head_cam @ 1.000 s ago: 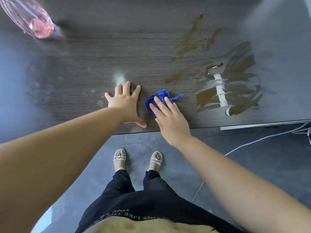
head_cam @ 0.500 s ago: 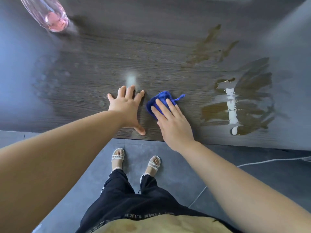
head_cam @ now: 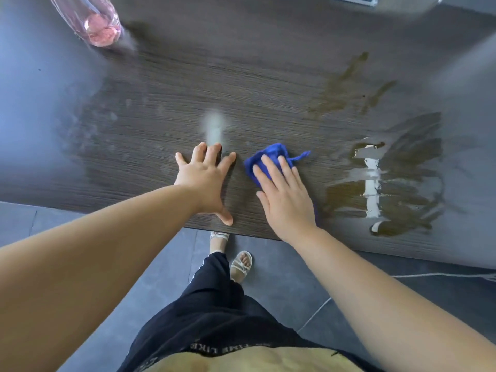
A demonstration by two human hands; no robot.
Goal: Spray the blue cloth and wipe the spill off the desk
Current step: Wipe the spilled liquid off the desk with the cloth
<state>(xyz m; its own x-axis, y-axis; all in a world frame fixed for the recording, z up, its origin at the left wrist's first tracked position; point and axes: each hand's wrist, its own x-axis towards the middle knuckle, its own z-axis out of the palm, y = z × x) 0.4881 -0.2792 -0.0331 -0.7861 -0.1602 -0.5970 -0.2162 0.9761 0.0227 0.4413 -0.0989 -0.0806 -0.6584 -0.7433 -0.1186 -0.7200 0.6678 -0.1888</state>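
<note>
So, both hands are down on the desk (head_cam: 241,76) right now. My left hand (head_cam: 206,181) is flat on the dark woodgrain, fingers straight and fanned out, thumb stuck out sideways near the front edge, holding nothing. My right hand (head_cam: 284,200) is flat too, fingers straight and close together, pressing down on the blue cloth (head_cam: 268,154). No grip on it, just palm and fingers laid on top.

The cloth is bunched into a little wad. Most of it is under my hand, with the far edge poking out past my fingertips and a thin tail sticking out to the right. It sits near the front edge of the desk, between my left hand and the spill (head_cam: 397,189), just beside the spill's left side. Honestly can't tell if it's touching the wet part.

The spill is a brown, glossy puddle with streaky edges and a bright white reflection down the middle. Fainter brown streaks (head_cam: 341,95) sit further back on the desk. A pale smudge (head_cam: 214,124) lies just past my left fingertips, and cloudy marks (head_cam: 102,122) cover the left part of the top.

A pink bottle (head_cam: 99,20) stands at the far left corner, well apart from everything else, only its lower part in view. Below the desk edge are the grey tiled floor (head_cam: 281,277), my black trousers (head_cam: 214,304), a white sandal (head_cam: 241,264) and a white cable (head_cam: 442,275) off to the right.
</note>
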